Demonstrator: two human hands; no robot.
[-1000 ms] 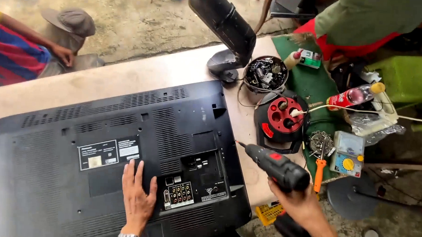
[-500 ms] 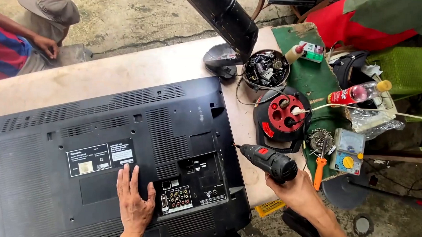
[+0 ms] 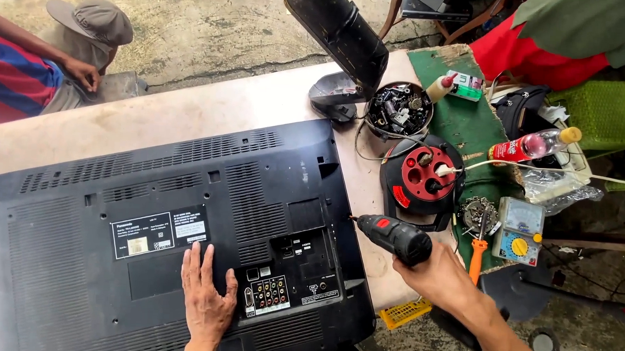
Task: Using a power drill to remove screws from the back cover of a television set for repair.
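One big black TV lies face down on the table. The left hand lies flat and open on the TV's back, holding nothing. The right hand is closed tight around one black and red drill, and the drill's tip touches the TV's right edge. Right of the TV are one red reel, one bowl of small parts, one bottle and one meter.

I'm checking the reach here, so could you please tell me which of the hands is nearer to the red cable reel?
Right. The right hand, holding the cordless drill, sits just below the red cable reel. The left hand lies flat on the television back, well off to its left.
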